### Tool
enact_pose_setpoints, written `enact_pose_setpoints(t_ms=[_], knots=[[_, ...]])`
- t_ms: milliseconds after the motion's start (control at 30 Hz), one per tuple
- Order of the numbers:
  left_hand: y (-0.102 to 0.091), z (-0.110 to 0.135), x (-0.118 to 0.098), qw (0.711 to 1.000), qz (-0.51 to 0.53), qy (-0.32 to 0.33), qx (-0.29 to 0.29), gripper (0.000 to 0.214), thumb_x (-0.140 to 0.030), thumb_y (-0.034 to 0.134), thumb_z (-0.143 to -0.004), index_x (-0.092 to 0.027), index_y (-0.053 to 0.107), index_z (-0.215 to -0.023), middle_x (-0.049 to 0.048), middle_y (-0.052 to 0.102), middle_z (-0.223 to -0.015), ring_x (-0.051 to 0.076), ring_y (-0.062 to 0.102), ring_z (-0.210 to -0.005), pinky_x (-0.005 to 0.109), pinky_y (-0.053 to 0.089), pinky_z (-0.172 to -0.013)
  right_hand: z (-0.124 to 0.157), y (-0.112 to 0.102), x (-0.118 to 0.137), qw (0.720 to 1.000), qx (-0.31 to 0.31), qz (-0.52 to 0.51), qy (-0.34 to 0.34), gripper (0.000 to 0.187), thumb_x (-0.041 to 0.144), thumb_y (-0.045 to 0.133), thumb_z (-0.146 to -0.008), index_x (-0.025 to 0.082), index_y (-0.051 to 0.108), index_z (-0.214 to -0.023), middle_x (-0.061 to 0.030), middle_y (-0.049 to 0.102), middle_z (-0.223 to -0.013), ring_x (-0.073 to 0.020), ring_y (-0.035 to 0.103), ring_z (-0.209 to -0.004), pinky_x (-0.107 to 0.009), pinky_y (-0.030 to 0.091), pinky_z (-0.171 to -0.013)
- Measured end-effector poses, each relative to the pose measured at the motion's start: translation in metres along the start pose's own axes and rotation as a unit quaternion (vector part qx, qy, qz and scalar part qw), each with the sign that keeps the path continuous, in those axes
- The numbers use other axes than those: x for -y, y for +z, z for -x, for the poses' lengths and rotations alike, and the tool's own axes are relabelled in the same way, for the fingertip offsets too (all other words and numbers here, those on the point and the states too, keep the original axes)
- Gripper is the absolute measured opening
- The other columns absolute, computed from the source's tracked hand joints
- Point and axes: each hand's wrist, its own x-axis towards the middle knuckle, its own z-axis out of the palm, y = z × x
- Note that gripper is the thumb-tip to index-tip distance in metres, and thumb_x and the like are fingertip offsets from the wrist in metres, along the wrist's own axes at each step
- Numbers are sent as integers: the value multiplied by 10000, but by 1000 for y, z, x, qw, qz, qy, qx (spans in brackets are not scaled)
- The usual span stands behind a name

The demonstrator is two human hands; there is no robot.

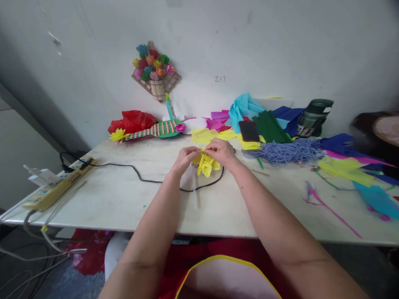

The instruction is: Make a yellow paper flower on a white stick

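Observation:
A yellow crepe paper flower hangs between my hands over the middle of the table. My left hand pinches its upper left edge with thumb and fingers. From the other side, my right hand has its fingertips closed on the flower's top. The fingertips of both hands nearly meet there, and they hide part of the paper. Just below lies a pale translucent stick, blurred, with a black cord curving past it.
A power strip with plugs lies at the left edge. Along the back are a paper-covered guitar shape, a phone, coloured crepe paper, a purple yarn heap and a dark green bottle. Paper scraps lie on the right.

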Motion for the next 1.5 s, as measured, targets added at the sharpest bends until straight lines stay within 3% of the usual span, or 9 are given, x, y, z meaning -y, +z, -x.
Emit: enact_pose_setpoints(t_ms=[333,567,900,1133,1500], knots=[[3,0,3,998,35,-46,-6,209,-313,665,-552,-125,634,-639,-7,540,-492,97,460,-458,213,327,-437,1,0,3,1000,21,7,3,48,200,658,-686,205,701,-668,-3,679,-715,-118,576,-636,-226,395,-563],[0,-4,9,998,48,-31,-13,208,-324,673,-565,-127,632,-617,-3,554,-505,101,479,-470,223,337,-459,0,3,-7,995,37,-47,81,179,176,604,-710,207,708,-852,-19,719,-767,-154,633,-687,-274,475,-642],[-1,-3,10,999,53,3,-9,256,-357,705,-586,-120,679,-677,10,596,-565,113,519,-532,229,384,-510,0,-7,3,996,42,-8,84,98,228,615,-683,194,657,-765,-3,684,-726,-128,572,-608,-248,424,-577],[1,-1,8,999,32,-10,-3,299,-370,708,-596,-104,710,-734,30,630,-599,120,528,-547,237,400,-535,-1,-15,14,985,81,70,137,120,319,662,-655,203,687,-673,-4,682,-680,-137,566,-615,-244,390,-562],[2,-3,10,1000,-11,1,-12,300,-368,683,-611,-104,717,-749,29,630,-627,124,530,-577,235,403,-548,-3,-16,10,979,106,44,166,164,210,592,-653,160,728,-729,-33,707,-732,-163,613,-702,-243,446,-636]])
